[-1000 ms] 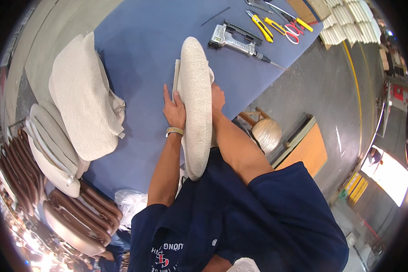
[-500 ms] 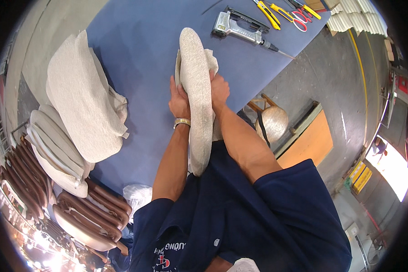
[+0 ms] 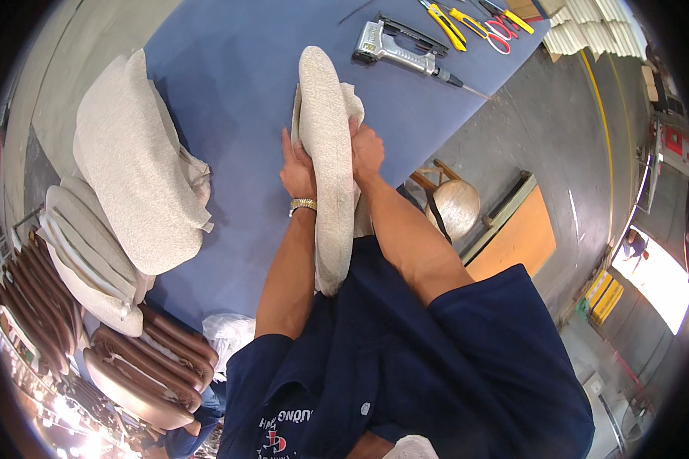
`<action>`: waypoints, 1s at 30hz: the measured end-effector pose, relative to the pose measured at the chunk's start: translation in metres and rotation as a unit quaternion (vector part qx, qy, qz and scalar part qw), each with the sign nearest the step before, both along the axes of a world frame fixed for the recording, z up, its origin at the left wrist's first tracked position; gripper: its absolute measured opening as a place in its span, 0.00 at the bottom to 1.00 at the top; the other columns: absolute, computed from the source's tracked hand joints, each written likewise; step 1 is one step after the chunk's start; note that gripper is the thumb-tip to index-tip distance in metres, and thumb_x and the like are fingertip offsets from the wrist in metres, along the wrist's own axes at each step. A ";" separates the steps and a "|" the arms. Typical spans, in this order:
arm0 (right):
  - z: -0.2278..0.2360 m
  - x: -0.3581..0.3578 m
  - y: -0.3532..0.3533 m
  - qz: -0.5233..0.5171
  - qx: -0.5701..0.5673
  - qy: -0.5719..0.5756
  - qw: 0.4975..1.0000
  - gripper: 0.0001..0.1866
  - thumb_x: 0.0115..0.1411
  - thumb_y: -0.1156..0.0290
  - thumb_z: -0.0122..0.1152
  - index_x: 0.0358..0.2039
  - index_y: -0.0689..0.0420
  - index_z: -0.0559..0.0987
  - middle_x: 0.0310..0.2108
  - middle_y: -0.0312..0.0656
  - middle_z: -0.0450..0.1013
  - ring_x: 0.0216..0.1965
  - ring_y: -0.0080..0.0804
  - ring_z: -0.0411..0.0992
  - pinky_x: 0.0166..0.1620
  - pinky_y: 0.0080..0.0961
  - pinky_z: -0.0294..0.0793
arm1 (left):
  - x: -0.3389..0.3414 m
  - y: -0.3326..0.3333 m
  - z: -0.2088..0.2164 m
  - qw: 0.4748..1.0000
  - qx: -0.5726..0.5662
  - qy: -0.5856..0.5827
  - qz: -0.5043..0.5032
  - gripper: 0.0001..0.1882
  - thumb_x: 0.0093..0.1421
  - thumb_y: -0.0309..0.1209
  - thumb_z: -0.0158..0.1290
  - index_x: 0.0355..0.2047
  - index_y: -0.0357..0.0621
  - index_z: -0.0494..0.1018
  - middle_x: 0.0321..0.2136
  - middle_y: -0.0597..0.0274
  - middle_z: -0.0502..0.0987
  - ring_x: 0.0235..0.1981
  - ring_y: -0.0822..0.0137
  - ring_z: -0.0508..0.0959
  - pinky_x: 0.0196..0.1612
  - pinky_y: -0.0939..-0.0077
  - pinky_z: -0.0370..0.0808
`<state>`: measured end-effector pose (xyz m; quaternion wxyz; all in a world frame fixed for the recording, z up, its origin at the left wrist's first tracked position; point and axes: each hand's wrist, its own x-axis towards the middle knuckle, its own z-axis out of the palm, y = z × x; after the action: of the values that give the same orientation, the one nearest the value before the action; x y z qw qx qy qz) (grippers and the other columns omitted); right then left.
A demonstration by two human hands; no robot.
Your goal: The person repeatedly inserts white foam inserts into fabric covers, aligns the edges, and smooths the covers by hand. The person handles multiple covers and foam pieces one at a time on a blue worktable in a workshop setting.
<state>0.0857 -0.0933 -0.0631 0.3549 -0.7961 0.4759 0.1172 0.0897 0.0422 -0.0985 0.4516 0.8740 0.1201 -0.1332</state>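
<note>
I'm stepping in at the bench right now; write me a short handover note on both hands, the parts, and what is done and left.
Left hand: pressed on the left face of the fabric-covered seat pad, which stands on edge on the blue table.
Right hand: gripping the pad's right side, where loose fabric sticks out.
Staple gun, cutter and scissors lie at the table's far edge, untouched.
Done: fabric wrapped over the pad.
Left: loose fabric apparently not yet fastened.
Covered pads are stacked on the left.

Blue worktable (image 3: 230, 69) — staple gun (image 3: 394, 47), scissors (image 3: 491, 28) (red-handled), cushion stack (image 3: 134, 164).
</note>
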 end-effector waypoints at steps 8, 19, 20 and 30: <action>-0.024 -0.038 -0.002 -0.088 0.258 -0.113 0.956 0.41 0.70 0.40 0.44 0.56 0.72 0.76 0.55 0.68 0.74 0.60 0.61 0.72 0.63 0.43 0.68 | 0.005 0.003 -0.005 0.999 0.035 -0.028 -0.007 0.28 0.73 0.49 0.42 0.69 0.56 0.63 0.30 0.40 0.83 0.31 0.36 0.82 0.35 0.46 0.78; 0.004 -0.022 0.013 -0.148 0.123 -0.052 0.980 0.41 0.68 0.38 0.45 0.42 0.72 0.83 0.44 0.71 0.77 0.51 0.67 0.76 0.57 0.47 0.71 | 0.002 0.002 0.002 0.994 0.015 -0.105 -0.008 0.25 0.73 0.43 0.43 0.66 0.49 0.68 0.54 0.43 0.78 0.45 0.37 0.81 0.47 0.50 0.78; -0.005 -0.024 0.012 -0.139 0.118 -0.054 0.982 0.41 0.68 0.38 0.45 0.41 0.72 0.83 0.43 0.71 0.77 0.50 0.68 0.76 0.56 0.48 0.71 | 0.002 0.001 0.006 0.996 0.009 -0.093 -0.009 0.25 0.73 0.43 0.43 0.65 0.48 0.68 0.55 0.44 0.77 0.46 0.37 0.81 0.48 0.50 0.78; -0.026 -0.028 0.017 -0.122 0.144 -0.106 0.976 0.41 0.69 0.37 0.43 0.43 0.68 0.84 0.44 0.68 0.78 0.52 0.66 0.75 0.57 0.47 0.70 | 0.004 0.017 -0.014 0.979 -0.201 0.004 0.014 0.26 0.73 0.41 0.48 0.67 0.45 0.67 0.58 0.46 0.77 0.55 0.50 0.79 0.57 0.62 0.75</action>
<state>0.0579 -0.0764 -0.0892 0.5258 -0.6804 0.5075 0.0546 0.0933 0.0590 -0.1126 0.6193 0.7631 0.1045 -0.1521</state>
